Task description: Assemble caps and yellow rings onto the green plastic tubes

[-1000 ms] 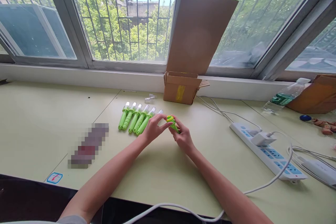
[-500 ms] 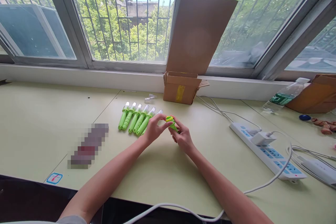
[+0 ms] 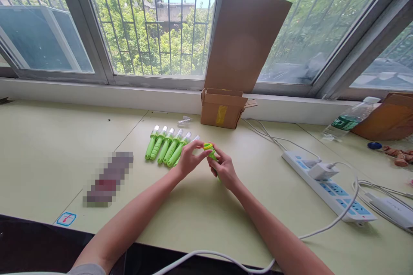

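Over the table (image 3: 206, 219), a yellow-rimmed green plastic tube (image 3: 209, 146) is pinched at its rim by the left hand (image 3: 188, 157) and gripped lower by the right hand (image 3: 226, 170). If either grip is loosened, it could be dropped beside the clear-capped green tubes (image 3: 164, 149).

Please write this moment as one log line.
right hand: holding green tube; left hand: pinching its yellow end; nearby: green sticks in row

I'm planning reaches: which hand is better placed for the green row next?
Likely the left hand: though both hold the yellow-rimmed piece, it's beside the green row; the right hand is farther.
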Demonstrator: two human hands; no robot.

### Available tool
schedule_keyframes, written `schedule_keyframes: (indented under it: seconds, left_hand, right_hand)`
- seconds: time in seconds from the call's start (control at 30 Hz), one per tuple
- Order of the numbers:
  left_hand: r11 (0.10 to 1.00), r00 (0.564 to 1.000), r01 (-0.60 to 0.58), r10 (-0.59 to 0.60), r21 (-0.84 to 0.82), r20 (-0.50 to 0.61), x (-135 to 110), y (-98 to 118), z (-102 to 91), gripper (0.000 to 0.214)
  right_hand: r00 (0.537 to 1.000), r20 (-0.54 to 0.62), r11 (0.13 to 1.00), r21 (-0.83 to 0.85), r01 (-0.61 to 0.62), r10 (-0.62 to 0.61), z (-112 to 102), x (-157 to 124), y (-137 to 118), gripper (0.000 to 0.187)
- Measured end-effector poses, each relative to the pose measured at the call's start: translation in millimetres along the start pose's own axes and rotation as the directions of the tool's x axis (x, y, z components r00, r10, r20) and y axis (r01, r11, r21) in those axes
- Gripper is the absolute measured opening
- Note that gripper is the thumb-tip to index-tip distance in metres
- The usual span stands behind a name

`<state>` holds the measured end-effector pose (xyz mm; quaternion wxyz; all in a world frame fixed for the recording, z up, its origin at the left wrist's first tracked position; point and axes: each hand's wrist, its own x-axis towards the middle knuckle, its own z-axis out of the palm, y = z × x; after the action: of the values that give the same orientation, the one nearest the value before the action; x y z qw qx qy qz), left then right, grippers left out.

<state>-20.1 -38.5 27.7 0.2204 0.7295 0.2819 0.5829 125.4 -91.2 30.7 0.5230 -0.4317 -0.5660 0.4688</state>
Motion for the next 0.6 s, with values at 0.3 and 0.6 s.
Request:
schedule_keyframes:
  seconds: [0.3, 0.6]
  left_hand:
    - [0.995, 0.998, 0.058, -0.058, -0.084, 0.007, 1.2, 2.9, 1.1, 0.028]
    - [0.975, 0.991, 0.134, -0.135, -0.178, 0.011, 0.1, 4.0, 3.7, 0.027]
  right_hand:
    - [0.997, 0.012, 0.992, 0.105, -0.071, 0.07, 3.2, -1.2, -2.2, 0.074]
    - [0.99, 0.073, 0.974, 0.182, -0.134, 0.123, 3.7, -1.9, -5.8, 0.069]
